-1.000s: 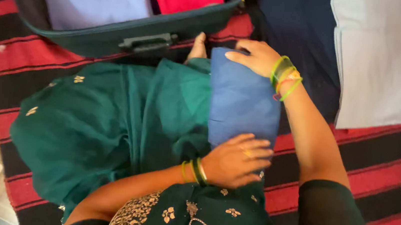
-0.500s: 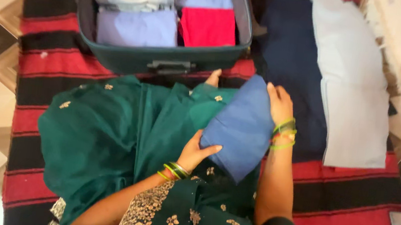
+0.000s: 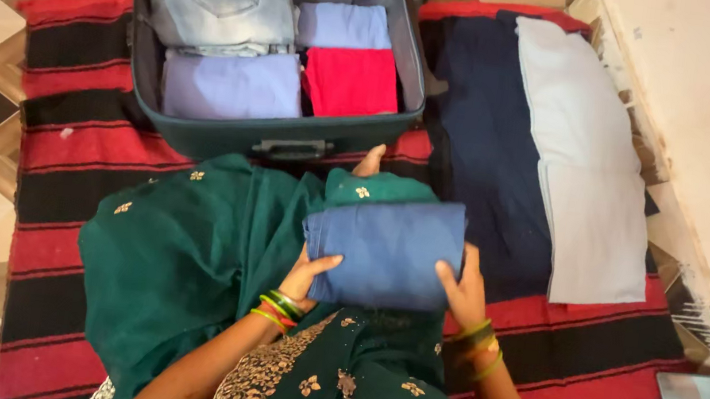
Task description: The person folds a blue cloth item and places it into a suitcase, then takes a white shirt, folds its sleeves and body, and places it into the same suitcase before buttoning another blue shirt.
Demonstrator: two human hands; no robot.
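A folded blue garment [image 3: 385,249] rests on my lap, over green embroidered clothing [image 3: 189,252]. My left hand [image 3: 308,276] grips its left lower edge and my right hand [image 3: 460,290] holds its right edge; both wrists wear green and yellow bangles. Just beyond my knees an open dark teal suitcase [image 3: 273,138] holds folded clothes: a pale denim piece [image 3: 221,10], two lilac pieces [image 3: 230,83] and a red one [image 3: 351,80].
A red and black striped rug [image 3: 68,140] covers the tiled floor. To the right lie a dark navy garment [image 3: 486,143] and a long light grey one [image 3: 582,163] spread flat. A phone [image 3: 707,392] lies at the rug's right edge by the wall.
The blue garment has turned from upright and tilted to lying flat and horizontal on my lap. Both hands shifted to its lower side edges. The view has tilted up, showing the whole suitcase.
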